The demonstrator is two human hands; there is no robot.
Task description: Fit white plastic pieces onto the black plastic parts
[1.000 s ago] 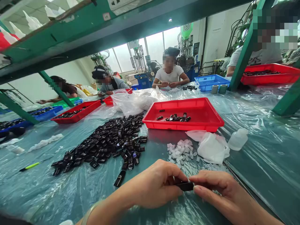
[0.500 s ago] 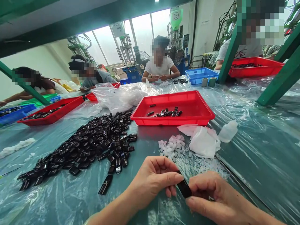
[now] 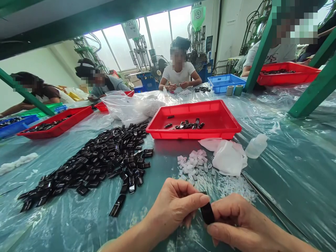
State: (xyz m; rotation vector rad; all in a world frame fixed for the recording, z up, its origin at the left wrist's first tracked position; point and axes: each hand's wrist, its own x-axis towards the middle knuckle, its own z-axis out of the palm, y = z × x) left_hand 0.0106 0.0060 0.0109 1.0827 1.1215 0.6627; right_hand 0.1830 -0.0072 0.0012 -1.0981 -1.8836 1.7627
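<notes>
Between my two hands is a small black plastic part [image 3: 207, 212], held above the table at the lower right. My left hand [image 3: 176, 206] pinches its upper end between thumb and fingers. At the lower end, my right hand [image 3: 236, 218] grips it with thumb and forefinger. Beyond the hands lies a heap of small whitish translucent pieces [image 3: 194, 162], with smaller bits scattered beside it. A big pile of similar black parts [image 3: 97, 161] covers the table to the left, and one black part [image 3: 117, 205] lies apart at its near edge.
A red tray [image 3: 194, 134] with several black parts stands ahead. Right of the whitish heap are a crumpled white bag [image 3: 228, 159] and a translucent bottle [image 3: 256, 146]. Green posts [image 3: 312, 91] rise at the right. People sit working across the plastic-covered table [image 3: 296, 164].
The black part has turned slightly more upright in my fingers. My left hand has shifted a little right and down. Both hands keep their hold.
</notes>
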